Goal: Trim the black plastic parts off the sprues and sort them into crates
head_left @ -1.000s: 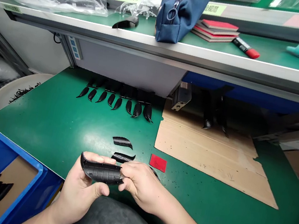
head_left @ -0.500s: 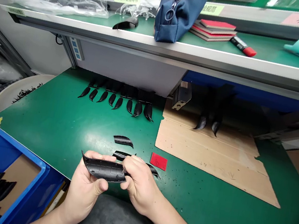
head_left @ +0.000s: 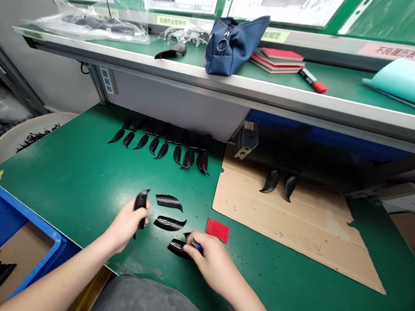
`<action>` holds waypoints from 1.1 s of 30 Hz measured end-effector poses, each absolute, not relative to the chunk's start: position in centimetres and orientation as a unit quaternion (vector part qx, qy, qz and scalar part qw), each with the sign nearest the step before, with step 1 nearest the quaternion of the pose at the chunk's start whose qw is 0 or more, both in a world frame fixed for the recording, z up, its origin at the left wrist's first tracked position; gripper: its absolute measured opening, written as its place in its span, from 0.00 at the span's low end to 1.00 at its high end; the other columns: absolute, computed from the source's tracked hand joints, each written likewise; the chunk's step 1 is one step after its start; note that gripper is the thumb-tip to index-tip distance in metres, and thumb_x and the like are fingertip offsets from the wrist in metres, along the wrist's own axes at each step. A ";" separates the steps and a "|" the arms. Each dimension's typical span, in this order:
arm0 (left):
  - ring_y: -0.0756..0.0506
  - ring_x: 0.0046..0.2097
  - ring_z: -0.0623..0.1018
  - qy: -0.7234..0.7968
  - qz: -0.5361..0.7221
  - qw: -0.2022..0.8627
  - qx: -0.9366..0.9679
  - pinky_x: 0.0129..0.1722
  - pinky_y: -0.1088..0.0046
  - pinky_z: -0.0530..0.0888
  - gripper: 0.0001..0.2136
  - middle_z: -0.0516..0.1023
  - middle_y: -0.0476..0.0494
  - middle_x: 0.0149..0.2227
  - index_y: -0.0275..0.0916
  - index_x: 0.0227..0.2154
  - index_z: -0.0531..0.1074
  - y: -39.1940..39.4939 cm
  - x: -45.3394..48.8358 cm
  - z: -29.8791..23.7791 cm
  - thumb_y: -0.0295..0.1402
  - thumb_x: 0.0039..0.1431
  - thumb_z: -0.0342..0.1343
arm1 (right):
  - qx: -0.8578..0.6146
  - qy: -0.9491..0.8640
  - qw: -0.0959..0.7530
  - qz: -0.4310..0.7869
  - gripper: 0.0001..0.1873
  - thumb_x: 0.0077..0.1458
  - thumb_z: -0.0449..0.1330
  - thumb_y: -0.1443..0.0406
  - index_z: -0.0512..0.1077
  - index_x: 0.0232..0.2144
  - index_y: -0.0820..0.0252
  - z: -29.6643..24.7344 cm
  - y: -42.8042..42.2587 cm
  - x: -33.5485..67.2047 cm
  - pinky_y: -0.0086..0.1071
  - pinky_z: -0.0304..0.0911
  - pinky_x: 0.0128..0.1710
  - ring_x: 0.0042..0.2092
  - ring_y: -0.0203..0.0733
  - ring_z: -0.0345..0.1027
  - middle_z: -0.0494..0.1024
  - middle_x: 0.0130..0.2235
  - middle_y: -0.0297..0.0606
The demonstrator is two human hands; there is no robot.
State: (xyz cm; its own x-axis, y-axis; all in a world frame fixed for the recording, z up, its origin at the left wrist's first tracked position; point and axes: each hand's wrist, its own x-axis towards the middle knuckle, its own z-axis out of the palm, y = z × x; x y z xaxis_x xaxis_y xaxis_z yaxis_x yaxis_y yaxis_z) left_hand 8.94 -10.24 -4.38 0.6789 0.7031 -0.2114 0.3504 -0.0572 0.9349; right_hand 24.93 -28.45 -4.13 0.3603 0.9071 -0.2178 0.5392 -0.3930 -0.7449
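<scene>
Single head-worn view looked forward and down over green desk point(head_left: 81, 171), close above both hands, shelf point(head_left: 243, 84) farther ahead at top

We see glossy black curved plastic pieces point(head_left: 169, 223) on the smooth, faintly shiny green table mat point(head_left: 81, 171). Beside them lie a matt brown corrugated cardboard sheet point(head_left: 298, 229) with a torn, rough edge and a small matt red square pad point(head_left: 218, 229). The dark blue cloth pouch point(head_left: 231, 45) looks softly woven.
</scene>
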 end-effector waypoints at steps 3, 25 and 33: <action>0.44 0.36 0.74 0.343 0.117 0.517 0.776 0.40 0.65 0.69 0.04 0.73 0.47 0.31 0.40 0.32 0.70 -8.6 12.2 -5.7 0.31 0.52 0.54 | -0.781 -0.459 0.280 0.318 0.15 0.57 0.57 0.56 0.64 0.24 0.58 -4.6 -29.4 24.4 0.28 0.50 0.28 0.28 0.35 0.59 0.69 0.26 0.30; 0.42 0.43 0.76 0.284 0.121 0.716 0.626 0.43 0.67 0.72 0.21 0.77 0.40 0.44 0.39 0.47 0.70 -16.6 12.0 -3.2 0.41 0.51 0.61 | -0.744 -0.363 0.473 0.302 0.14 0.61 0.49 0.57 0.67 0.30 0.60 -3.5 -28.2 23.4 0.28 0.56 0.29 0.29 0.36 0.61 0.70 0.27 0.31; 0.41 0.50 0.74 0.247 0.167 0.825 0.480 0.52 0.64 0.68 0.18 0.77 0.41 0.47 0.41 0.47 0.71 -17.6 10.6 -3.0 0.36 0.53 0.62 | -0.738 -0.426 0.415 0.319 0.20 0.59 0.52 0.48 0.68 0.40 0.57 -1.6 -29.9 24.2 0.30 0.57 0.31 0.31 0.38 0.61 0.69 0.30 0.32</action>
State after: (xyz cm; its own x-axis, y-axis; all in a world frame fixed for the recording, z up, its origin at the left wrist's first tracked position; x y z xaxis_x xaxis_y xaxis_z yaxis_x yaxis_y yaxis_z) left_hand 10.57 -17.64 -3.04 0.8216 0.5134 -0.2476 -0.0390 0.4840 0.8742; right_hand 24.16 -29.86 -1.60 0.4332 0.8936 -0.1177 0.3641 -0.2929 -0.8841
